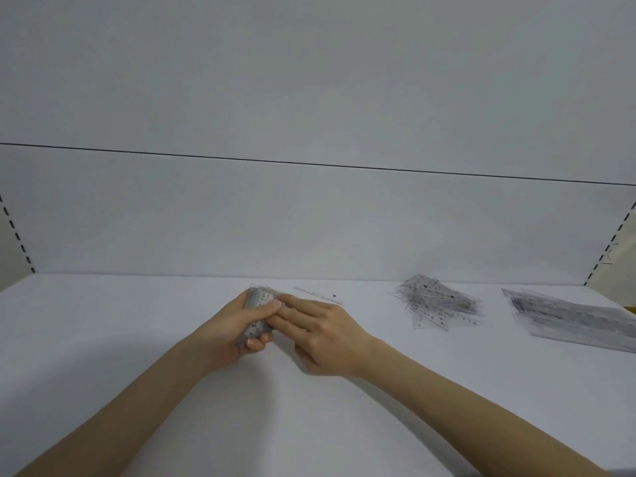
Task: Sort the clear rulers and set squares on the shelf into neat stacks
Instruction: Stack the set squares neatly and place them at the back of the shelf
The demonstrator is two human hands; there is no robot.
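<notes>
The left hand (237,327) curls its fingers round a bunch of clear rulers (262,298). The right hand (323,335) rests straight fingers on its side.

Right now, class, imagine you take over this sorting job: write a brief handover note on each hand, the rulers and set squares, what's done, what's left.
Left hand grips a small ruler bundle; right hand rests straight fingers on it.
One loose ruler lies just behind.
Jumbled pile to the right: unsorted.
Long rulers far right: roughly stacked.
Left: sort the pile, set the bundle down.
</notes>
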